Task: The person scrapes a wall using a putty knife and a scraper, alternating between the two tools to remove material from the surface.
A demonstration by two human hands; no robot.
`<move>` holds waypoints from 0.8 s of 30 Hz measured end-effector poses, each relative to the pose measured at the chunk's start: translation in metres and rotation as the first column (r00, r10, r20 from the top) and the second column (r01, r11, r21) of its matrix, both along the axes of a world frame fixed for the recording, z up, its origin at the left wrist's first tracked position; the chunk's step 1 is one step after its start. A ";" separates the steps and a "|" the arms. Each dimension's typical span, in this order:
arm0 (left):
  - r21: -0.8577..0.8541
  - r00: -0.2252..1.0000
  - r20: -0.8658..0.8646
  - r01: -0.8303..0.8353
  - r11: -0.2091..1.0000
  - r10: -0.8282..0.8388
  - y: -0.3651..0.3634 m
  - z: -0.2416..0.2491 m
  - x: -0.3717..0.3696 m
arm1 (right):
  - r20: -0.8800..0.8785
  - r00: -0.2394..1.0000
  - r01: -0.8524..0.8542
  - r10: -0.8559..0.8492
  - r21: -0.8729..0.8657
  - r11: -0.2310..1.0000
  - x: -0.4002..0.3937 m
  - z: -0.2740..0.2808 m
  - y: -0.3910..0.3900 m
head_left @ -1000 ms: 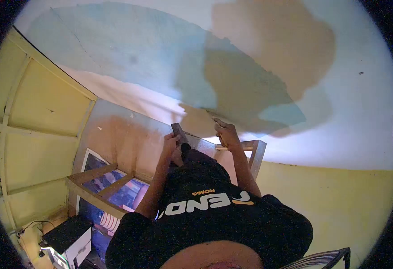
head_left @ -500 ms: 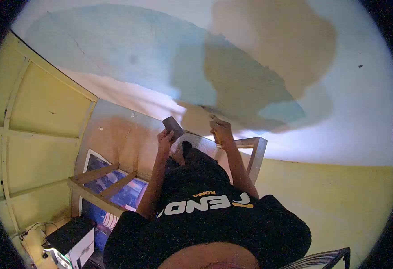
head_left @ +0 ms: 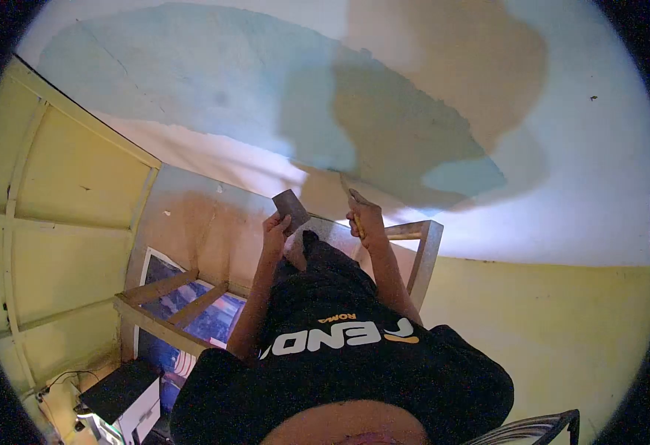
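Observation:
My left hand (head_left: 274,236) grips a dark, flat rectangular plate (head_left: 291,211) by its lower edge, with the thumb lying across its face. To the right of it, my right hand (head_left: 368,224) is closed round the yellow handle of a putty knife (head_left: 358,199), whose dark blade points up and left. Both hands are held in front of my body, apart from each other. Beyond them is a pale surface (head_left: 577,178) with a large blue-green patch (head_left: 214,81). The blade tip overlaps the lower edge of this patch in view, and shadows fall across it.
Wooden frame pieces stand at the right (head_left: 427,256) and lower left (head_left: 163,332). Yellow panelled wall (head_left: 80,170) runs along the left. A black-topped white cabinet (head_left: 121,389) with cables stands at the lower left, and a dark chair-like frame (head_left: 562,423) at the lower right.
The putty knife has tilted, its blade now showing longer and pointing up and left. The plate in my left hand has shifted slightly up and right. The view has moved a little.

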State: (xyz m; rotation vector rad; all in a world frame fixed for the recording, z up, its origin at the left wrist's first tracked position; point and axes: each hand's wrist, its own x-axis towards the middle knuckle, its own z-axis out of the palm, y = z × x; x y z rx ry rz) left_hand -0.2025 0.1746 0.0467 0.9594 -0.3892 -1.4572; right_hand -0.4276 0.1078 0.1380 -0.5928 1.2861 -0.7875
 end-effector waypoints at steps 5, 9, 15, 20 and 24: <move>0.030 0.999 0.038 0.019 0.999 -0.020 0.000 -0.004 0.001 | -0.097 0.995 -0.034 0.033 -0.009 0.999 0.003 -0.010 -0.001; -0.007 1.000 -0.019 0.003 1.000 -0.003 0.001 -0.003 0.004 | 0.029 1.000 0.004 -0.006 0.050 0.999 -0.018 0.003 -0.001; 0.002 0.998 0.039 0.055 0.998 -0.055 -0.002 0.000 0.004 | -0.074 0.997 0.012 -0.012 -0.007 1.000 -0.020 -0.008 0.002; 0.008 0.990 0.044 0.136 0.991 -0.136 -0.002 -0.002 0.001 | 0.031 1.000 -0.002 0.001 0.032 0.999 -0.028 -0.017 -0.004; 0.037 0.985 0.091 0.147 0.988 -0.150 -0.003 -0.009 0.007 | 0.031 0.999 0.016 -0.017 0.019 1.000 -0.029 0.000 0.003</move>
